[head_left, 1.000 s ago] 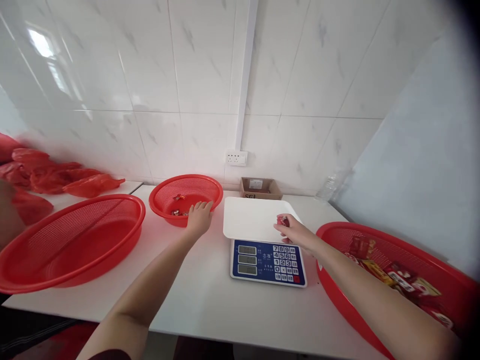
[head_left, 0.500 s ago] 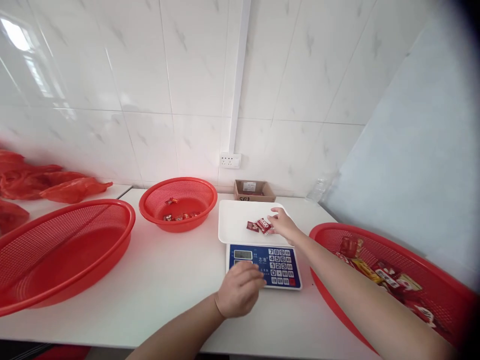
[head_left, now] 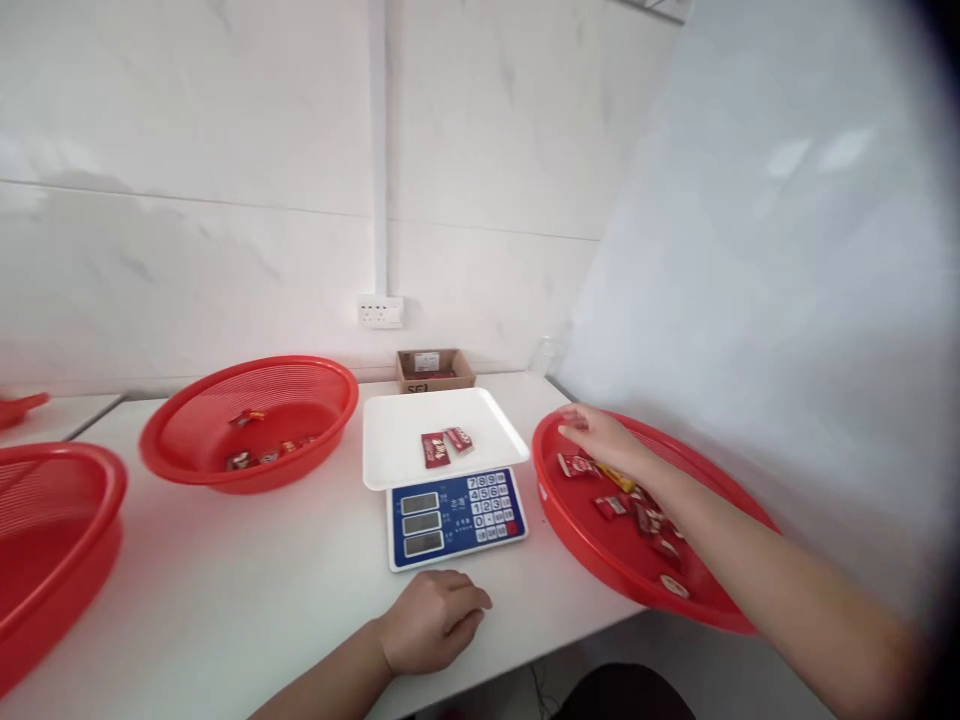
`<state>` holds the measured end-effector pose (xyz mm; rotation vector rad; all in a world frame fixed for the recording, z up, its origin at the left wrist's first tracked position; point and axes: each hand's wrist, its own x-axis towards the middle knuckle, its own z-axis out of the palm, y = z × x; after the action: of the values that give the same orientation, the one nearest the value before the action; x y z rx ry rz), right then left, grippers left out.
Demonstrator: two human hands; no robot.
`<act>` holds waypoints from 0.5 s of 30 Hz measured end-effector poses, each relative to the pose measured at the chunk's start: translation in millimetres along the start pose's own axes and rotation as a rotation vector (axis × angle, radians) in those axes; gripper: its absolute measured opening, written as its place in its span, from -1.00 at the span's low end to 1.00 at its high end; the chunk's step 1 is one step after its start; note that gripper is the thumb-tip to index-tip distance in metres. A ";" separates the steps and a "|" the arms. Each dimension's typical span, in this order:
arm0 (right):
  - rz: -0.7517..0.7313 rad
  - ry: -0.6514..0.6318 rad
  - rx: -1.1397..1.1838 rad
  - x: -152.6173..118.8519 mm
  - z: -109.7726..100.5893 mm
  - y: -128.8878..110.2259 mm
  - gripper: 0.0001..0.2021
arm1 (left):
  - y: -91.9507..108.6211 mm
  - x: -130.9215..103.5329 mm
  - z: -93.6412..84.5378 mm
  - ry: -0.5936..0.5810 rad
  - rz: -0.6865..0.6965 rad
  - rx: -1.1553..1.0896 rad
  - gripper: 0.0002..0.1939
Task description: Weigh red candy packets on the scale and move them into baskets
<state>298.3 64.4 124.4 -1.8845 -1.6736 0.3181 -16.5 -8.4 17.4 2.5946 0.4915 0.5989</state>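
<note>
Two red wrapped packets lie on the white pan of a weighing scale: a flat one and a tilted one. Below the pan is the blue keypad panel. My left hand rests near the table's front edge, just below the scale, with its fingers curled together and nothing seen in them. Over the far left part of the right red basket, my right hand hovers with fingers apart, holding nothing visible. Red and yellow packets lie inside that basket.
A red basket with several small packets stands left of the scale. Another red basket is at the far left. Behind the scale sits a small cardboard box by the wall, below a socket.
The view has turned to the right. My right hand has left the scale pan and moved over the right basket. My left hand has drawn back from the scale's panel.
</note>
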 end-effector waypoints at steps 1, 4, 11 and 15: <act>0.058 -0.018 0.005 -5.1 -6.8 13.4 -0.72 | 2.3 1.0 0.3 -0.053 -0.018 -0.035 -0.77; 0.203 -0.181 -0.068 -22.7 -19.2 45.4 -0.70 | 7.9 3.2 1.8 -0.168 -0.053 -0.121 -0.78; 0.290 -0.470 -0.305 -48.7 -17.4 90.6 -0.49 | 4.7 6.1 4.9 -0.187 -0.252 -0.293 -0.73; 0.313 -0.541 -0.284 -51.4 -14.3 98.9 -0.50 | 3.4 6.9 5.3 -0.198 -0.292 -0.334 -0.73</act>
<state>378.0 7.9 69.0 -2.4370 -1.8258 0.8145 -7.3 -10.1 17.0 2.1844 0.6300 0.2918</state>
